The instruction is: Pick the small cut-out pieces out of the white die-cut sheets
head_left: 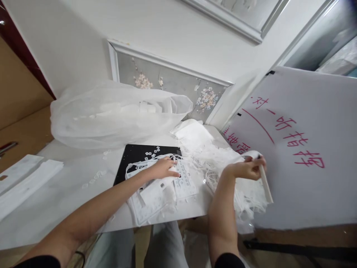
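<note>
My left hand (164, 167) lies on a white plastic sheet of small moulded parts (184, 180), fingers curled down and pressing it on the black mat (134, 154). More white sheets (152, 201) lie under my forearm near the table's front edge. My right hand (248, 167) is raised to the right, closed round a rolled white strip (265, 184) that hangs down from the fist. A heap of tangled white strips (220, 158) lies between the two hands.
A big clear plastic bag (111, 113) sits at the back of the white table (55, 197). White paper bags (25, 178) lie at left. A whiteboard with red writing (301, 149) leans at right. Small loose white pieces (96, 176) dot the table.
</note>
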{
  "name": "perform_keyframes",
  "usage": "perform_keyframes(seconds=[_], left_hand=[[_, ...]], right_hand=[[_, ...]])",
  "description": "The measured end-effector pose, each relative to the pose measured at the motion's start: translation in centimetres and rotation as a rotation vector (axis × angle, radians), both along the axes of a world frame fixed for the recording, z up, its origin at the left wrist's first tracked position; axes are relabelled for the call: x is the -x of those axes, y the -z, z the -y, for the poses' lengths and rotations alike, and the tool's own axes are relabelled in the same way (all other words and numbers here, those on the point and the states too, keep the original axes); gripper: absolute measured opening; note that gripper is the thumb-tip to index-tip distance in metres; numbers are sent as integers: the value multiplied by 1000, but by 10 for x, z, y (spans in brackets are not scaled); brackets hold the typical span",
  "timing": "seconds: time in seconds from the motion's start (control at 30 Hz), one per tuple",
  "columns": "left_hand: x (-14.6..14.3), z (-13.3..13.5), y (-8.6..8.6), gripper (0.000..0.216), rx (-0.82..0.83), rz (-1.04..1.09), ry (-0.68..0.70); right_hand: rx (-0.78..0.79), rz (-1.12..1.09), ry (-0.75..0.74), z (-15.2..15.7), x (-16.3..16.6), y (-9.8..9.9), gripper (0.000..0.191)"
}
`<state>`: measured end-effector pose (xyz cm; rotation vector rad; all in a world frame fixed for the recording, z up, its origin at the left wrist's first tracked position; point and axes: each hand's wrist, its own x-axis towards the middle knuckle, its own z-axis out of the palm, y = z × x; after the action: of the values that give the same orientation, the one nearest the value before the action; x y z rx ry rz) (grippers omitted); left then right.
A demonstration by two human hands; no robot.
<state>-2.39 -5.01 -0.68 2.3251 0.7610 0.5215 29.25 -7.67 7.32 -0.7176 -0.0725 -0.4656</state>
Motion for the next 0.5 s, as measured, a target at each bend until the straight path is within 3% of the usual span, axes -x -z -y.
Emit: perform_keyframes(seconds=[0.07, 0.17, 0.33, 0.4, 0.5], left_hand=[[2, 1, -13, 44, 69, 36, 58], [7, 3, -36, 41, 45, 145, 87], [15, 4, -60, 40, -87, 291, 10], [17, 3, -61, 41, -98, 320, -54], [19, -1, -57, 42, -89, 322, -123]], right_hand=[[181, 193, -171, -11, 26, 10, 24], [445, 361, -675, -22, 70, 27, 30], [668, 562, -1350, -17, 117, 46, 32], [716, 562, -1533, -14, 126, 51, 32], [734, 517, -1672, -13, 135, 57, 34]])
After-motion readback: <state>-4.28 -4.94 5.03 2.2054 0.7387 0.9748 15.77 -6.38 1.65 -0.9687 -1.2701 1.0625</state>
